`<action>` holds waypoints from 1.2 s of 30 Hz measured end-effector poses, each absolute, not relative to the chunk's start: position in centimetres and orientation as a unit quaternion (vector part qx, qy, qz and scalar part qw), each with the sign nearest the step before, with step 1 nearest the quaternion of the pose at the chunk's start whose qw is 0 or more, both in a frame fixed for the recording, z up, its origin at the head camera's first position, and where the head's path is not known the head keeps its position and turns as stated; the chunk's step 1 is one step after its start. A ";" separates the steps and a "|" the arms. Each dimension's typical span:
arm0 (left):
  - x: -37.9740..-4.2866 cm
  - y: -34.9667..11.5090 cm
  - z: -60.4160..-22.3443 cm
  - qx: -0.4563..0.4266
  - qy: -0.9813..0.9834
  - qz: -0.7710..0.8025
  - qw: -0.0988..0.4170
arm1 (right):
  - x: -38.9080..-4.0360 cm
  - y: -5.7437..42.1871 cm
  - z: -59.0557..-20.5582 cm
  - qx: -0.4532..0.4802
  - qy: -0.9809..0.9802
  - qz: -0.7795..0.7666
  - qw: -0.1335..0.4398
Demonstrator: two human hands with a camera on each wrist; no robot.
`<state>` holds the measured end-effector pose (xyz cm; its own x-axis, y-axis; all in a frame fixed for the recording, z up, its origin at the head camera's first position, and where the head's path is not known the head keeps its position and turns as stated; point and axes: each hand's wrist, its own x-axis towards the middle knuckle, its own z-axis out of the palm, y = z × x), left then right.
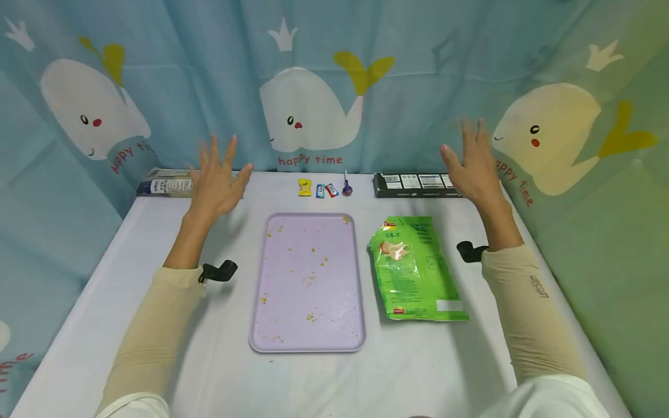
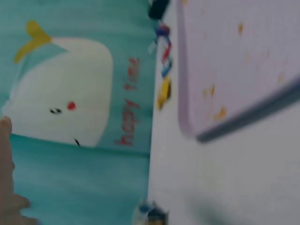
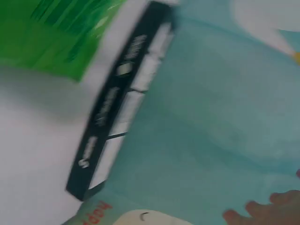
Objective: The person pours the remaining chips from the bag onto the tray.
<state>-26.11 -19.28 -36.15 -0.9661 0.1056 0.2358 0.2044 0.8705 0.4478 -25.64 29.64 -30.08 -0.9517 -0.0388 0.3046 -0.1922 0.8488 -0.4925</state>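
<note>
Both hands are raised above the table with nothing in them. My left hand [image 1: 214, 183], fingers spread, hovers at the back left near a folded printed packet [image 1: 169, 186]. My right hand [image 1: 473, 168] is lifted at the back right, above one end of a long black box [image 1: 413, 185]. Between the arms lies a lilac tray [image 1: 308, 278] dotted with yellowish crumbs. A green chip bag [image 1: 415, 270] rests flat to its right. In the wrist views only parts of the left fingers [image 2: 7, 178] and right fingers [image 3: 272, 208] show at the edges.
Behind the tray sit a yellow wrapped candy [image 1: 305, 187], a blue one [image 1: 320, 191], a red one [image 1: 331, 190] and a purple lollipop [image 1: 347, 188]. A blue whale-print curtain [image 1: 225, 75] borders the white table [image 1: 219, 348] at the back and sides.
</note>
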 end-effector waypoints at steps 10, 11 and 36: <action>-19.4 -19.7 -40.5 -0.064 -0.914 -0.383 -0.117 | -14.3 31.1 -34.0 -0.036 -0.891 0.450 0.050; -18.7 -19.7 -41.1 -0.060 -0.910 -0.387 -0.136 | -13.0 31.2 -35.1 -0.048 -0.902 0.428 0.020; -15.2 -16.6 -44.0 -0.096 -0.893 -0.405 -0.169 | -6.8 28.8 -42.1 -0.080 -0.957 0.271 -0.066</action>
